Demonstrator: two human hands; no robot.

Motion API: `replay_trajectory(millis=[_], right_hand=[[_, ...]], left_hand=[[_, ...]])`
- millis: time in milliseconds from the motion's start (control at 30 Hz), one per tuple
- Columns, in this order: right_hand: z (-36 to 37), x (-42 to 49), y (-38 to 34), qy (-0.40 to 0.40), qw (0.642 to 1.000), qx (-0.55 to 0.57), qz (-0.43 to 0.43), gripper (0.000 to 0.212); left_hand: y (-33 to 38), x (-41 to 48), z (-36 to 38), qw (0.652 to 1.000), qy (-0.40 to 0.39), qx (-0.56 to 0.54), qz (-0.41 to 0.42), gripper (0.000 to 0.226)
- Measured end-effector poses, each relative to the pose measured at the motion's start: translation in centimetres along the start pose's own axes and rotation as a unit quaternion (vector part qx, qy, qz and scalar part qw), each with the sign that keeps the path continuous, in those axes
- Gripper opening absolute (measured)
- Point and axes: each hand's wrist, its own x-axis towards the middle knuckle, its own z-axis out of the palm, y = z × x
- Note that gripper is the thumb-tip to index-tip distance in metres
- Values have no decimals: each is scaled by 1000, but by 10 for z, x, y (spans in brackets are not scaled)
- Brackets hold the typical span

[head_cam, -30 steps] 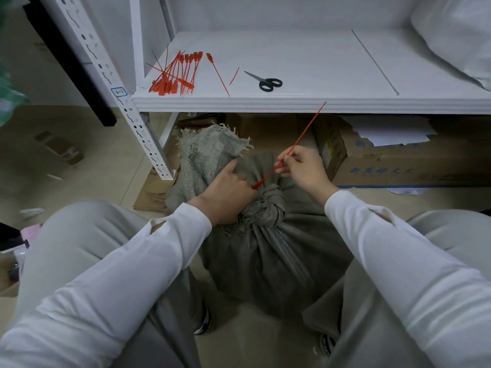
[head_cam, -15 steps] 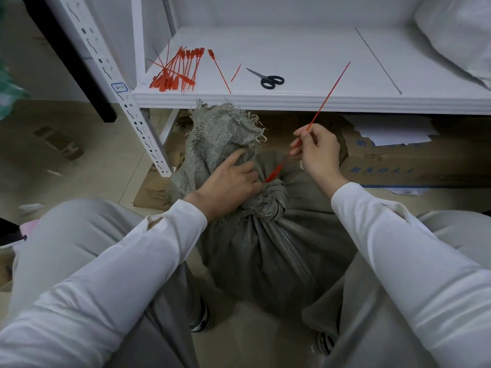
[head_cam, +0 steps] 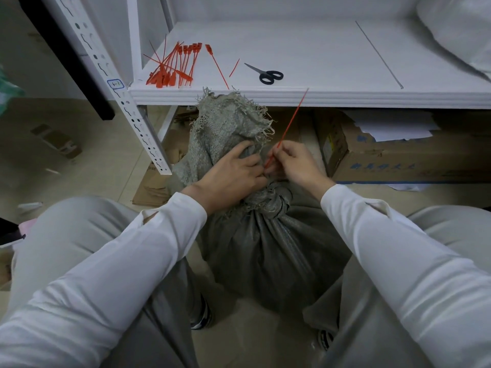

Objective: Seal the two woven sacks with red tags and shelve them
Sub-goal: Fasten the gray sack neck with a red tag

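Note:
A grey woven sack point(head_cam: 268, 251) stands on the floor between my knees, its neck bunched and its frayed mouth point(head_cam: 225, 120) sticking up in front of the shelf edge. My left hand point(head_cam: 233, 173) clamps the gathered neck. My right hand point(head_cam: 295, 163) pinches a red tag point(head_cam: 289, 120) just beside the neck, and the tag's thin tail slants up to the right. The tag's head is hidden between my fingers. A white sack point(head_cam: 462, 30) lies at the shelf's far right.
On the white shelf point(head_cam: 305, 98) lie a heap of spare red tags point(head_cam: 175, 67), a cut red tail point(head_cam: 234, 67) and black-handled scissors point(head_cam: 265, 74). A perforated shelf post point(head_cam: 127, 102) slants at left. Cardboard boxes point(head_cam: 398, 158) sit under the shelf.
My right hand has come back down along the tag to the sack's neck after pulling the tail up and right. The sack's mouth stands more upright than a second ago.

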Motion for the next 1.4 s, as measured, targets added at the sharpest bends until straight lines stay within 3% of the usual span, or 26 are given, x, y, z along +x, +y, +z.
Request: replay_trajectory(millis=[133, 333, 433, 633, 767, 967, 1200, 1400], right_hand=[[-10, 4, -20, 76, 994, 45, -61, 29], [2, -9, -5, -93, 987, -134, 1, 33], [5, -11, -6, -134, 972, -192, 6, 35], [8, -8, -3, -187, 932, -310, 5, 37], [6, -11, -3, -197, 932, -304, 21, 41], [5, -18, 6, -191, 934, -296, 52, 51], [4, -23, 14, -131, 958, -241, 78, 30], [2, -25, 12, -119, 963, -221, 98, 61]], left_hand=[[-2, -1, -4, 1000, -3, -8, 7, 34], [-1, -4, -2, 999, 13, -52, 1, 41], [0, -5, 0, 998, -2, -62, -6, 33], [-1, -2, -6, 979, -150, -118, -77, 44], [2, -2, 3, 935, -160, -264, -174, 61], [16, 0, 12, 904, -145, -347, -202, 59], [20, 0, 13, 889, -115, -391, -210, 72], [24, -1, 13, 865, -79, -437, -233, 65]])
